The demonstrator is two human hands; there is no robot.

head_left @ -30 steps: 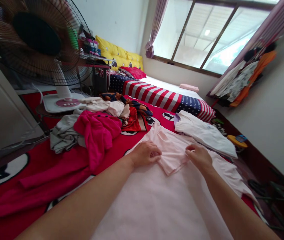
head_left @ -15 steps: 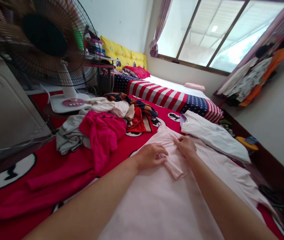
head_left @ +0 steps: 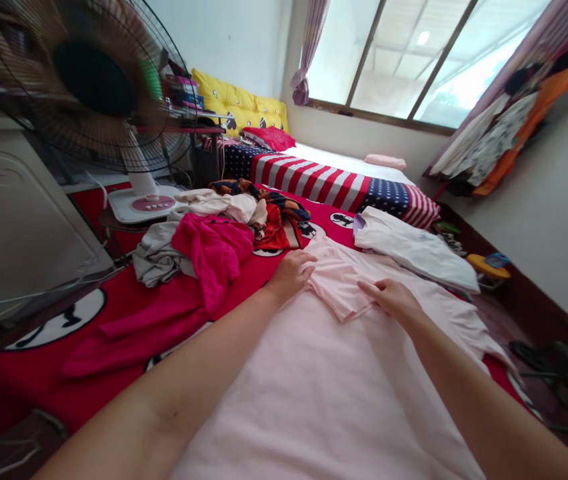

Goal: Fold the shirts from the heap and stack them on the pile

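Note:
A pale pink T-shirt is spread out before me, with its left sleeve folded inward over the body. At the left folded edge is my left hand, fingers curled and closed on the fabric near the shoulder. My right hand pinches the sleeve cloth from the right, thumb and forefinger together. The fingertips partly hide the cloth they grip. Just beyond the T-shirt lies a folded white shirt.
A bright pink garment and a grey one lie heaped at left on the red patterned blanket. Behind them stands an electric fan. A bed with a striped, starred cover runs below the window. Clothes hang at right.
The folded sleeve lies flatter and wider. My left hand has shifted toward the outer left edge, and my right hand has moved right, so they are farther apart. The view has tilted slightly.

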